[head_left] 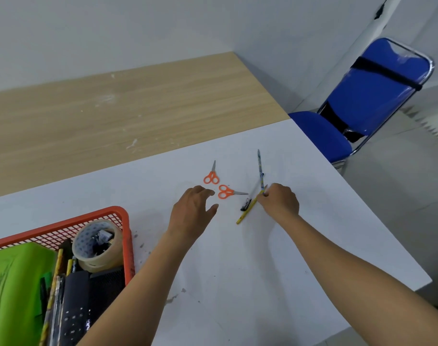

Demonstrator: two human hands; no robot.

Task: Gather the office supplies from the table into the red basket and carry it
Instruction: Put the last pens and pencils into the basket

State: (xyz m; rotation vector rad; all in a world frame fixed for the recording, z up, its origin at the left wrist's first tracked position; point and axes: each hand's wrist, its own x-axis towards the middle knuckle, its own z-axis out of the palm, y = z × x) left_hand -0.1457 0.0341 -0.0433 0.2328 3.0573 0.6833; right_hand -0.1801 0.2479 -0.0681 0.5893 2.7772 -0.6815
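1. A white bench fills the near view, with a wood-grain bench butted against it at 11 o'clock, pale walls behind, and a blue chair at 2 o'clock.
2. The red basket sits on the white bench at 8 o'clock, already holding a tape roll, a green holder, a black remote and some pencils.
3. Two orange scissors lie loose mid-bench: the far scissors point to 12 o'clock, and the near scissors point to 3 o'clock.
4. The left hand hovers with fingers spread and loosely bent, its fingertips just beside the near scissors' handles at its 1 o'clock.
5. The right hand pinches the far end of a yellow pencil, which slants down towards 7 o'clock.
6. A blue pencil runs from those fingertips to 12 o'clock; whether they grip it too, I cannot tell.
7. A small black item lies touching the yellow pencil on its 10 o'clock side.
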